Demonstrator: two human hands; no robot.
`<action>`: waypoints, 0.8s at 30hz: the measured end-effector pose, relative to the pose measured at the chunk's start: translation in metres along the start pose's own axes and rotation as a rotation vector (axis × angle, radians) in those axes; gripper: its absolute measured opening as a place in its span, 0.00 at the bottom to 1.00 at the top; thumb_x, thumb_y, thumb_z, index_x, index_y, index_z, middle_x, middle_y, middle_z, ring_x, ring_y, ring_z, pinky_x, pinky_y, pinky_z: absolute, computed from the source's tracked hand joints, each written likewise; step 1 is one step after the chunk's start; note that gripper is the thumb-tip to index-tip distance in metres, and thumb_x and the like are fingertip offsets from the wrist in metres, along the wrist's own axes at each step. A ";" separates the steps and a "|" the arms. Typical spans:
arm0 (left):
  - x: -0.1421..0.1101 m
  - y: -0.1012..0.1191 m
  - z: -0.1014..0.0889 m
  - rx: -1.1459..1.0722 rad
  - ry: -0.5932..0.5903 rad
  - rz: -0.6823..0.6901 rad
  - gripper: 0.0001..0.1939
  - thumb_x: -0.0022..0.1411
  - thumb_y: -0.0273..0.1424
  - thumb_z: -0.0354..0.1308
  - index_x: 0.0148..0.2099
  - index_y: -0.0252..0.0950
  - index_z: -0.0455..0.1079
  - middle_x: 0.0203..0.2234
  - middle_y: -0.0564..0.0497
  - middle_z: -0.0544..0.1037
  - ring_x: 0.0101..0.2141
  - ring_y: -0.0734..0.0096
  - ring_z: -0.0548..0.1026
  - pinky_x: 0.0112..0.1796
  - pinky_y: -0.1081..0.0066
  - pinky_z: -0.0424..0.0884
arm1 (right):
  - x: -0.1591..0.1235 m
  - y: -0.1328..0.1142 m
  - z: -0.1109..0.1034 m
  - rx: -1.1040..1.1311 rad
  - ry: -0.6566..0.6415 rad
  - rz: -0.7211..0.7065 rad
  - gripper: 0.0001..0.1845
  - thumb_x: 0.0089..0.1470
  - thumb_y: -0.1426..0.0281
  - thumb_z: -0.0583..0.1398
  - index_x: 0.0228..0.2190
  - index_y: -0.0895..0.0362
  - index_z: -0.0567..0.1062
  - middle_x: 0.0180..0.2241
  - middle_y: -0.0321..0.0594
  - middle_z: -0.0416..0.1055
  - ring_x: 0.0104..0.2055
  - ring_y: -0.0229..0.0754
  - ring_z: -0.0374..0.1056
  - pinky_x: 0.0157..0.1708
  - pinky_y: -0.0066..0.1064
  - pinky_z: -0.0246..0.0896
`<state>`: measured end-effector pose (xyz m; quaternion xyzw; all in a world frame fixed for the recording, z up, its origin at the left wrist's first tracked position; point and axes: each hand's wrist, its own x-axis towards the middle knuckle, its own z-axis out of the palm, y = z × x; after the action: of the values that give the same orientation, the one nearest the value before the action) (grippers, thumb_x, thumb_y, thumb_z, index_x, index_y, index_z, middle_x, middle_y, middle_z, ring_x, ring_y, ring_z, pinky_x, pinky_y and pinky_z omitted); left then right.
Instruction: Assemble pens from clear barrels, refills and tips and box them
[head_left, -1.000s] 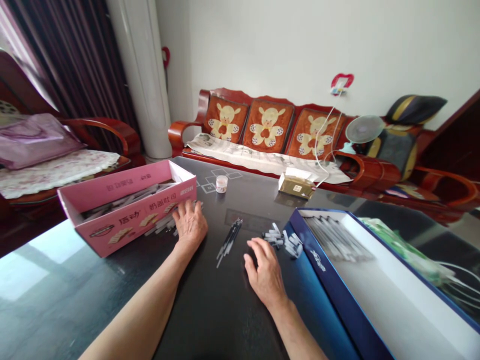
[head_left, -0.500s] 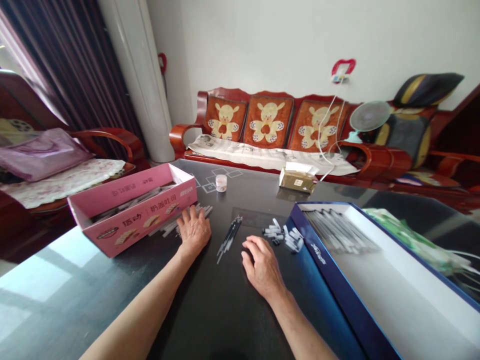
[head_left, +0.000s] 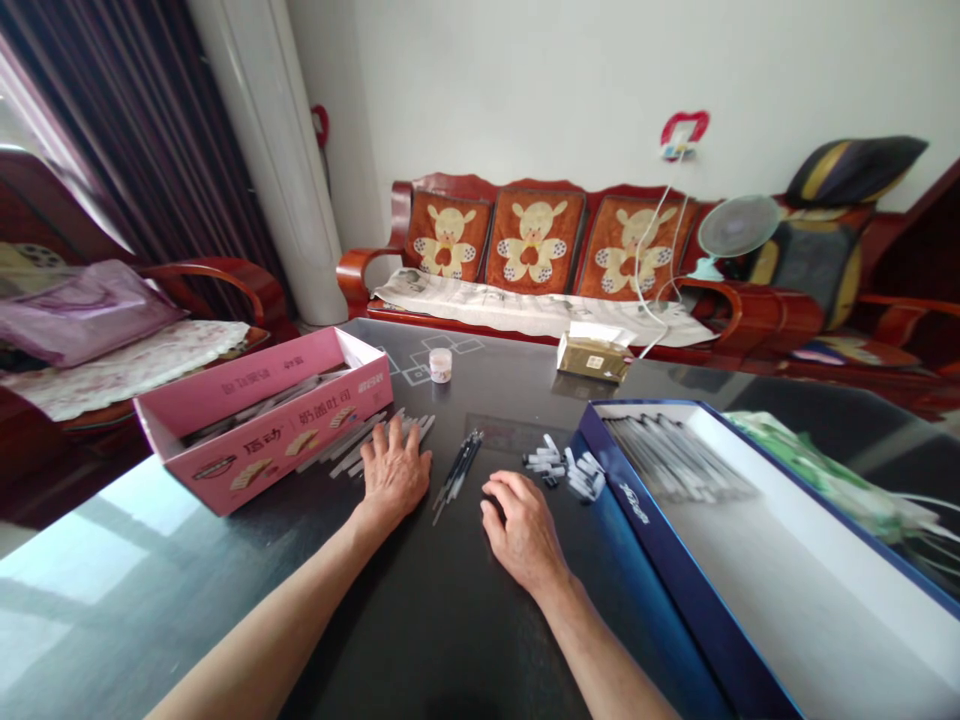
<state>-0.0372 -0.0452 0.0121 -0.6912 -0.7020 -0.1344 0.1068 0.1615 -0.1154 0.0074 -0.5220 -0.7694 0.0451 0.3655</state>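
My left hand [head_left: 395, 472] lies palm down with its fingers spread over several pale pen barrels [head_left: 346, 452] beside the pink box. More thin sticks lie inside that pink box [head_left: 296, 425], only partly visible. Between my hands is a small bundle of dark-tipped pen refills [head_left: 459, 472]. My right hand [head_left: 527, 532] rests on the table just right of them, fingers loosely bent, thumb apart, nothing visible in it. Beyond it sits a pile of white-and-black pen caps [head_left: 585, 475]. Rows of pens [head_left: 675, 455] fill the far end of the blue box [head_left: 645, 520].
On the dark table [head_left: 390, 640] stand a small round jar [head_left: 440, 366] and a tissue pack [head_left: 594, 358]. Green-and-white plastic packaging [head_left: 817, 475] lies right of the blue box. A wooden sofa [head_left: 375, 272] with cushions is behind the table.
My left hand has slid slightly right, away from the pink box, and some pale barrels under its fingers have shifted with it. My right hand stays nearly still.
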 end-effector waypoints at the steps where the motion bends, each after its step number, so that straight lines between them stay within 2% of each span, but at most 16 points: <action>1: 0.000 -0.001 -0.001 -0.005 0.014 0.001 0.26 0.64 0.41 0.48 0.61 0.38 0.61 0.62 0.38 0.57 0.59 0.39 0.54 0.51 0.45 0.58 | 0.000 0.000 0.000 0.000 -0.001 0.003 0.10 0.54 0.75 0.56 0.38 0.56 0.74 0.42 0.45 0.71 0.47 0.47 0.66 0.50 0.40 0.61; 4: 0.004 -0.008 0.000 -0.022 0.028 -0.026 0.27 0.65 0.43 0.46 0.62 0.38 0.59 0.61 0.36 0.58 0.58 0.40 0.57 0.50 0.45 0.60 | 0.000 0.000 0.000 0.002 -0.007 0.007 0.10 0.54 0.75 0.56 0.38 0.56 0.74 0.43 0.44 0.71 0.48 0.46 0.66 0.50 0.39 0.60; 7: 0.008 -0.016 0.003 -0.027 -0.007 -0.036 0.26 0.66 0.43 0.44 0.62 0.39 0.59 0.59 0.38 0.61 0.56 0.43 0.60 0.49 0.46 0.62 | 0.000 0.001 0.000 0.005 -0.012 0.009 0.10 0.54 0.75 0.56 0.38 0.57 0.74 0.42 0.44 0.71 0.47 0.46 0.66 0.50 0.39 0.60; 12: 0.011 -0.024 0.002 -0.033 -0.046 0.033 0.24 0.66 0.41 0.45 0.61 0.41 0.61 0.60 0.41 0.61 0.57 0.46 0.59 0.50 0.47 0.61 | 0.000 0.001 0.001 0.013 -0.013 0.013 0.10 0.54 0.75 0.56 0.37 0.56 0.74 0.42 0.44 0.71 0.47 0.46 0.66 0.49 0.39 0.60; 15: 0.013 -0.026 -0.004 -0.061 -0.020 0.087 0.21 0.66 0.37 0.45 0.58 0.41 0.64 0.58 0.41 0.63 0.57 0.49 0.61 0.51 0.49 0.63 | 0.000 0.002 0.002 0.017 -0.009 0.011 0.09 0.54 0.75 0.56 0.37 0.56 0.74 0.42 0.44 0.71 0.47 0.46 0.66 0.49 0.39 0.60; 19: 0.018 -0.023 -0.011 -0.100 0.040 0.183 0.16 0.64 0.33 0.47 0.48 0.40 0.73 0.56 0.44 0.67 0.56 0.53 0.63 0.52 0.55 0.64 | 0.000 0.002 0.002 0.014 -0.003 0.008 0.09 0.53 0.76 0.57 0.37 0.56 0.74 0.41 0.44 0.71 0.46 0.46 0.66 0.48 0.39 0.60; 22: 0.019 -0.016 -0.013 -0.077 0.022 0.229 0.14 0.63 0.33 0.48 0.40 0.38 0.76 0.53 0.43 0.69 0.54 0.52 0.64 0.50 0.55 0.66 | 0.000 0.002 0.002 0.014 0.003 0.006 0.09 0.53 0.76 0.57 0.37 0.56 0.74 0.41 0.44 0.71 0.46 0.46 0.66 0.48 0.39 0.60; 24: 0.017 -0.012 -0.013 -0.050 0.003 0.229 0.12 0.61 0.33 0.50 0.38 0.37 0.75 0.52 0.42 0.70 0.55 0.50 0.64 0.49 0.54 0.66 | 0.000 0.002 0.002 0.015 0.004 0.004 0.09 0.53 0.76 0.57 0.36 0.56 0.74 0.41 0.44 0.71 0.46 0.46 0.66 0.48 0.39 0.60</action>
<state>-0.0496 -0.0336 0.0292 -0.7692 -0.6146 -0.1398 0.1053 0.1614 -0.1135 0.0051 -0.5210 -0.7671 0.0506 0.3709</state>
